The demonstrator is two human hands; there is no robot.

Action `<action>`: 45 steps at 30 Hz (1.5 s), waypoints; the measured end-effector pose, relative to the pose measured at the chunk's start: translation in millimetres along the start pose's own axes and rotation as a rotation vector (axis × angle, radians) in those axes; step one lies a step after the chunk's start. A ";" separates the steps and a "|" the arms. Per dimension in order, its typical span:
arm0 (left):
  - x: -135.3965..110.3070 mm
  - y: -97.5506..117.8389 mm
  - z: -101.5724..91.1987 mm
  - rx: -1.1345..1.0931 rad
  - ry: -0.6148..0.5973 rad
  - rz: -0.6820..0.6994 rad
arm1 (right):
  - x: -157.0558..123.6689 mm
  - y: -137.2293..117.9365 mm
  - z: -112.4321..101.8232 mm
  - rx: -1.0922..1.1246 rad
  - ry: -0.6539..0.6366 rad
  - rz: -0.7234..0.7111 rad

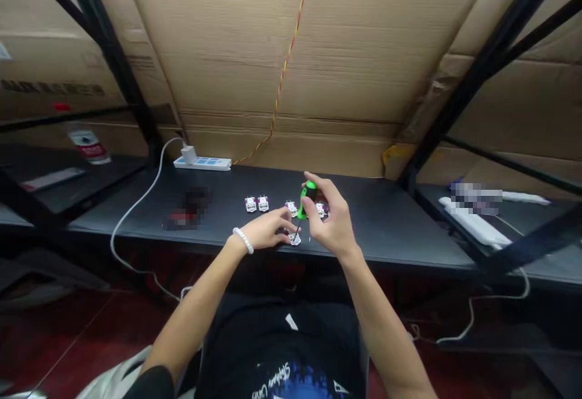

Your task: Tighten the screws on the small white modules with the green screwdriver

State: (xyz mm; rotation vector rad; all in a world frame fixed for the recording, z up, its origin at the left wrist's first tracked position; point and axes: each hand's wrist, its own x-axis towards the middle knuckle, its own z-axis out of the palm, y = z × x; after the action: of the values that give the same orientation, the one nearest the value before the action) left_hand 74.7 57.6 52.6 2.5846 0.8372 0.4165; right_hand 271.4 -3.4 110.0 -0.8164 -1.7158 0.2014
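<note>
1. Your right hand (331,220) is closed in a pinch around the green-handled screwdriver (309,200), with the thumb and fingers wrapped about the handle and the handle standing above your knuckles.
2. The thin screwdriver shaft (296,231) slants down and toward you from the handle. Its tip reaches the small white circuit board (294,239) at the bench's front edge, though your hands partly hide the exact contact point.
3. Your left hand (268,230) lies low across the bench, with the fingers stretched out and close together. Its fingertips (285,228) reach that same board, but you can't tell whether they are pinching it or only pressing on it.
4. A white beaded bracelet (243,240) circles your left wrist.
5. Four more small white boards lie just beyond your hands in a loose row: two side by side at the left (250,204) (262,203), one just behind the screwdriver's shaft (291,208), and one partly behind your right hand (321,210).
6. All of this sits on a black bench (386,223). A blurred dark object (186,209) lies to the left of the boards.
7. Farther back are a white power strip (202,163) with a plug in it and a thin red-and-yellow wire (284,77) running up a cardboard wall (295,41).
</note>
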 end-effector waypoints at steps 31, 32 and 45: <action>2.0 1.4 0.3 0.027 -0.017 0.065 | -0.4 -1.7 -7.4 -0.115 0.056 -0.036; 2.0 1.4 0.3 0.029 -0.019 0.065 | -0.5 -1.2 -7.5 -0.103 0.038 -0.034; 0.4 1.2 3.5 -0.029 -0.039 0.090 | -2.1 -1.6 -9.2 -0.104 0.045 -0.034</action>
State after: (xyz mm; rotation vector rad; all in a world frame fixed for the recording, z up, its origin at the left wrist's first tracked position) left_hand 76.9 56.0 50.1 2.6020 0.6990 0.3990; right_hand 279.2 -8.4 112.1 -0.8617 -1.7071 0.0704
